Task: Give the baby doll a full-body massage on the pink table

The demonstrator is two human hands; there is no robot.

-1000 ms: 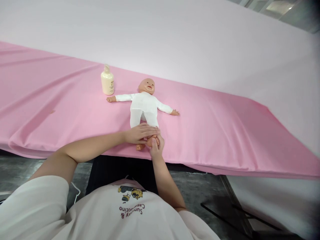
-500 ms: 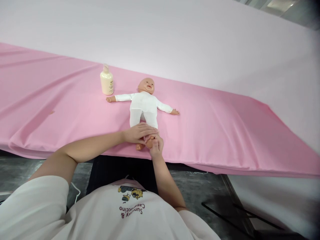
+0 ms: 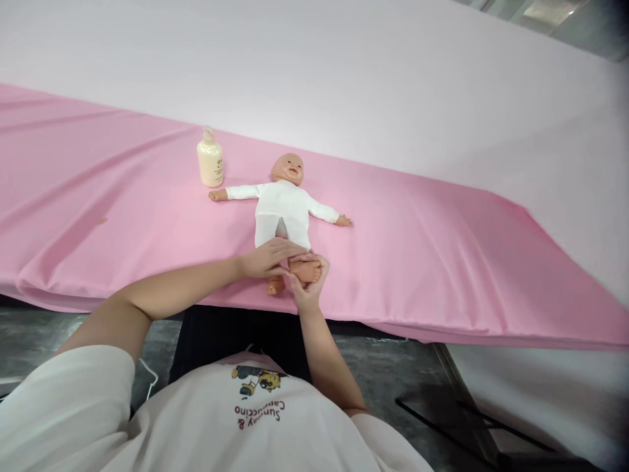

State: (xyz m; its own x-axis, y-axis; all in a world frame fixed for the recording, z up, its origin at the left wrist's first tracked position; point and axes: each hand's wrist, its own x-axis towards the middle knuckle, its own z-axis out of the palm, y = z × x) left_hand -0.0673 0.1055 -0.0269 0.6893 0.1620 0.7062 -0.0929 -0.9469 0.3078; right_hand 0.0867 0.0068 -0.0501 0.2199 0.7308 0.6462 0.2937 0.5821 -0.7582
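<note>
A baby doll [image 3: 284,207] in a white suit lies on its back on the pink sheet [image 3: 417,249], arms spread, head away from me. My right hand [image 3: 308,290] cups one bare foot [image 3: 304,269] of the doll from below, near the sheet's front edge. My left hand [image 3: 268,257] lies across the doll's lower legs, fingers resting on that same ankle. The doll's other foot [image 3: 275,286] shows just below my left hand.
A cream pump bottle [image 3: 210,159] stands upright on the sheet beside the doll's outstretched arm. A pale wall rises behind the sheet. The sheet's front edge hangs over a dark floor, with a dark frame at the lower right.
My right hand has opened from a closed grip on the foot into a cupping hold, and the foot now shows lifted and turned sideways. My left hand shifted slightly up the legs.
</note>
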